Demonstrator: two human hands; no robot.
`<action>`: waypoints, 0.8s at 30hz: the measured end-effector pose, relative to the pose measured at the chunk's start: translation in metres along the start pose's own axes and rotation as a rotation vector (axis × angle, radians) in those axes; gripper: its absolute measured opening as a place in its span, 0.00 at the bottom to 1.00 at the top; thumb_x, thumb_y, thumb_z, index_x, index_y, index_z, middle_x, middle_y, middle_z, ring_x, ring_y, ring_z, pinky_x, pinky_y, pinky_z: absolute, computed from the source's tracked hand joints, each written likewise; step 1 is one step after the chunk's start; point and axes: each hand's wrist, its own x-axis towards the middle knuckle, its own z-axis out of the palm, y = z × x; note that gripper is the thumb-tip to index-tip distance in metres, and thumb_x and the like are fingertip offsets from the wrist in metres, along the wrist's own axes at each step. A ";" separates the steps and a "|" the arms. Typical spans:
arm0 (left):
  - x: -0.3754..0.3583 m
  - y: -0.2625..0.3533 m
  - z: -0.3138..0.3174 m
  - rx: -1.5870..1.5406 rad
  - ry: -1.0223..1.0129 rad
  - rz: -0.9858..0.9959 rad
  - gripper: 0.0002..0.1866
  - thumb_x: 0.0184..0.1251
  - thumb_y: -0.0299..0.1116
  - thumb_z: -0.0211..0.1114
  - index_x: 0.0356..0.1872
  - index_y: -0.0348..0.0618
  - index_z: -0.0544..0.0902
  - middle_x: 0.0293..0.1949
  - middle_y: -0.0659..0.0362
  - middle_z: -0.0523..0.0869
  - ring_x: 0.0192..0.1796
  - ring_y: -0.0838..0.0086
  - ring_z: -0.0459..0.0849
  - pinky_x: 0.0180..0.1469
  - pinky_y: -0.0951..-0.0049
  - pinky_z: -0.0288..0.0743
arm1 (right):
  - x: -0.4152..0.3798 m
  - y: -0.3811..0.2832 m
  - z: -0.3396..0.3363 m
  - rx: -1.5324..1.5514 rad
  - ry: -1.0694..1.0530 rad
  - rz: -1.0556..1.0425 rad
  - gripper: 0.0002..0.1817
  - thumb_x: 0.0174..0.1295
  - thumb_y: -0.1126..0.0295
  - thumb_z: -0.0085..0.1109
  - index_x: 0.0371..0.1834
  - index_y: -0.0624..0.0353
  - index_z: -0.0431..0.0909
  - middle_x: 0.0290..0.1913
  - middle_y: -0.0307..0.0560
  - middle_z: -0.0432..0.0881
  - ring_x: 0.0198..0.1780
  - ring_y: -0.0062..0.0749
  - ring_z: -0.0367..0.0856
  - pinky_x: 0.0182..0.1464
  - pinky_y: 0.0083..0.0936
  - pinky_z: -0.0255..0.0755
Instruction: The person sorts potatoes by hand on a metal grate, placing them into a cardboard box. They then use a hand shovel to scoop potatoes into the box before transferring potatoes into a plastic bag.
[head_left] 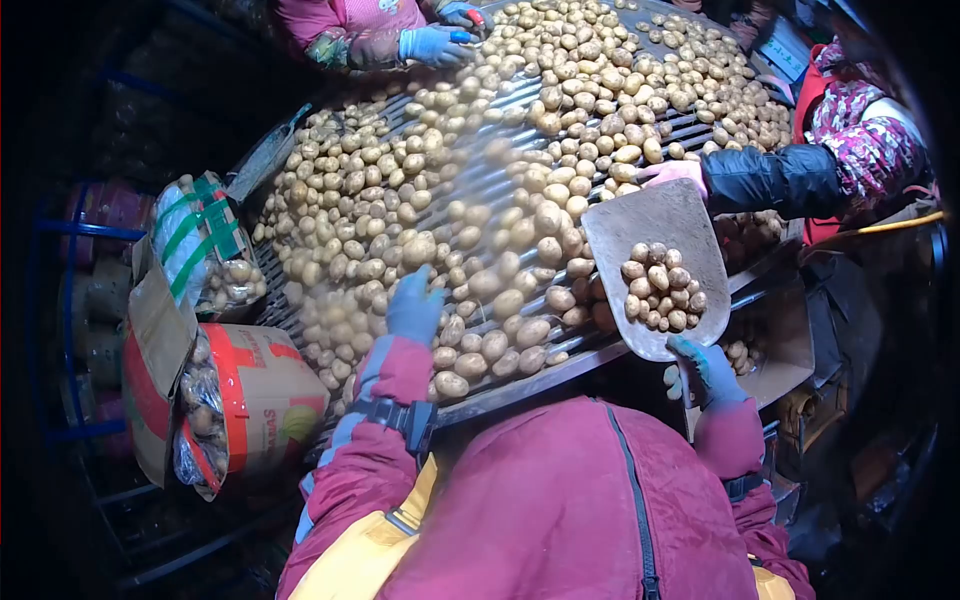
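Note:
Potatoes [350, 225] cover a slatted metal table [540, 375]. My left hand [415, 308], in a blue-grey glove, is over the potatoes near the table's front edge, its fingers apart and nothing in its grip. My right hand [708, 372], gloved too, is wrapped round the near end of a grey metal scoop [655, 220]. Several potatoes [662, 290] lie in the scoop, which is at the table's right front edge. Most of the scoop's handle is hidden by the right hand.
A banana carton [270, 395] and another box with potatoes [205, 240] stand at the left. An open carton [785, 345] is below the scoop. Across the table are a co-worker's gloved hands [437, 44]; another co-worker's dark sleeve [770, 180] reaches in from the right.

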 end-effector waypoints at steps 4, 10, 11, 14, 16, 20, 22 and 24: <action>0.021 0.047 0.042 -0.034 -0.155 0.305 0.23 0.65 0.38 0.65 0.61 0.44 0.79 0.53 0.46 0.82 0.56 0.51 0.81 0.58 0.57 0.75 | -0.005 -0.009 0.036 -0.023 -0.003 0.000 0.19 0.64 0.56 0.64 0.42 0.64 0.81 0.21 0.48 0.81 0.13 0.34 0.77 0.14 0.27 0.72; 0.029 0.076 0.052 -0.298 -0.064 0.423 0.22 0.65 0.35 0.66 0.60 0.42 0.80 0.55 0.46 0.83 0.58 0.54 0.81 0.60 0.60 0.74 | -0.011 -0.010 0.063 0.047 -0.026 -0.026 0.17 0.64 0.60 0.65 0.42 0.65 0.81 0.22 0.47 0.81 0.14 0.33 0.77 0.13 0.29 0.70; 0.030 0.066 0.035 -0.366 -0.122 0.322 0.22 0.64 0.35 0.67 0.59 0.43 0.81 0.55 0.46 0.83 0.58 0.54 0.82 0.61 0.61 0.75 | -0.011 -0.009 0.063 0.052 -0.026 -0.025 0.17 0.64 0.60 0.65 0.42 0.65 0.81 0.22 0.47 0.81 0.14 0.33 0.77 0.13 0.29 0.70; 0.022 0.023 -0.009 -0.327 -0.166 0.133 0.23 0.63 0.38 0.69 0.58 0.41 0.83 0.51 0.48 0.86 0.55 0.54 0.84 0.60 0.62 0.77 | -0.005 0.004 0.061 0.093 -0.017 -0.048 0.17 0.64 0.61 0.65 0.42 0.66 0.80 0.23 0.47 0.81 0.15 0.33 0.77 0.13 0.29 0.70; -0.004 0.013 -0.020 -0.108 -0.158 0.258 0.27 0.62 0.40 0.70 0.61 0.40 0.80 0.55 0.49 0.84 0.58 0.54 0.82 0.63 0.61 0.74 | -0.003 0.010 0.061 0.141 0.000 -0.103 0.17 0.64 0.60 0.65 0.43 0.65 0.81 0.22 0.47 0.81 0.14 0.33 0.77 0.13 0.29 0.70; -0.070 0.029 0.000 0.247 -0.213 0.579 0.37 0.57 0.45 0.71 0.68 0.43 0.73 0.67 0.47 0.73 0.70 0.51 0.70 0.73 0.53 0.62 | -0.001 0.009 0.046 -0.058 0.025 -0.096 0.18 0.64 0.59 0.66 0.43 0.64 0.81 0.21 0.47 0.81 0.13 0.34 0.76 0.13 0.28 0.72; -0.081 0.038 0.034 0.184 -0.199 0.627 0.35 0.57 0.46 0.69 0.66 0.43 0.73 0.67 0.47 0.72 0.71 0.50 0.68 0.74 0.51 0.59 | -0.004 0.004 0.051 0.036 0.070 -0.074 0.18 0.64 0.57 0.65 0.43 0.64 0.81 0.21 0.47 0.81 0.13 0.33 0.77 0.13 0.28 0.73; -0.070 0.043 0.081 0.046 -0.163 0.652 0.28 0.59 0.44 0.66 0.60 0.43 0.77 0.60 0.46 0.76 0.66 0.50 0.71 0.71 0.53 0.62 | -0.004 0.000 0.049 0.035 0.073 -0.014 0.19 0.64 0.55 0.65 0.44 0.63 0.81 0.21 0.47 0.81 0.13 0.33 0.77 0.13 0.29 0.73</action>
